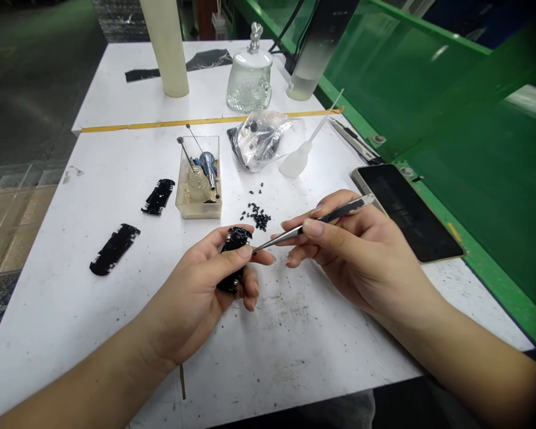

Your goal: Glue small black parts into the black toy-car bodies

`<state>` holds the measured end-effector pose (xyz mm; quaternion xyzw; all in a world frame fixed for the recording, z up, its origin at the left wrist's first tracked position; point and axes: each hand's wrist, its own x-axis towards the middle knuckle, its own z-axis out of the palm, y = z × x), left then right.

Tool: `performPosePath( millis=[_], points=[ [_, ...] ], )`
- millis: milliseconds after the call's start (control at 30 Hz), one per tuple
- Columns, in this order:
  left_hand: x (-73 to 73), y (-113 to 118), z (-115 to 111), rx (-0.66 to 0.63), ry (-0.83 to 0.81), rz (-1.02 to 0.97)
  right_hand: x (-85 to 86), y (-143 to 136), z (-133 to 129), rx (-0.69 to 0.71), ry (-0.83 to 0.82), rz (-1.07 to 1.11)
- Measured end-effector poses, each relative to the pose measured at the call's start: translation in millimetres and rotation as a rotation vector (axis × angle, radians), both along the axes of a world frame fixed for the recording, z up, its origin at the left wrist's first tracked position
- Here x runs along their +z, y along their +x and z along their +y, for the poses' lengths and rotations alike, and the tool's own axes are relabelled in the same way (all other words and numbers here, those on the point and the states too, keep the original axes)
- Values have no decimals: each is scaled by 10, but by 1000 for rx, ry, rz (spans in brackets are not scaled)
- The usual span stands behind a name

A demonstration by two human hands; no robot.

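Black part point(237, 239): held above the near half of the white table point(147, 322), off its surface.
Left hand point(209, 268): pinching the black part between thumb and fingers.
Right hand point(361, 244): pinching metal tweezers point(346, 207), tips beside the left thumb; too small to tell what they grip.
Table middle: loose tiny black pieces point(261, 219) just beyond the hands; smudges and dark specks nearer the near edge.
Toward left edge: two more black parts, one point(115, 249) nearer that edge, one point(159, 197) beside a clear box point(199, 211) of tools.
Toward right edge: plastic bag point(259, 143), squeeze bottle point(296, 161), phone point(408, 211).
Toward far edge: yellow strip point(161, 124) across the top; behind it, lidded glass jar point(249, 77) between two tall cylinders, one pale point(167, 53), one dark-topped point(317, 44).
Room: green panel point(429, 119) along the right edge; dim grey floor point(36, 89) past the left.
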<state>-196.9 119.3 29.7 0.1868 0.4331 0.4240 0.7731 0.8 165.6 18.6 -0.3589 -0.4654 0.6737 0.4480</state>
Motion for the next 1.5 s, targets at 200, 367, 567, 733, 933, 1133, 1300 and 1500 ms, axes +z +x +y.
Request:
performPosePath(
  millis=[200,367,567,733,933,1133,1300,1500],
  points=[
    [-9,-13,16,-6,-8,-31,7,27,0,-7,6,52],
    [-22,-41,18,-50,30,-80,29,83,20,0,58,63],
    [-22,-69,45,-97,30,-133,19,104,29,57,117,83],
    [-26,-60,48,-86,25,-139,31,83,-13,-16,255,61],
    [-14,-64,32,-44,8,-161,20,15,-147,-131,489,25],
    [-16,-56,35,-19,-5,-164,51,20,-168,-168,793,-84],
    [-23,-55,34,-10,-11,-163,54,100,-107,10,991,-131],
    [-35,-59,37,-15,-20,-162,15,109,-84,-4,1006,-128]
  ],
)
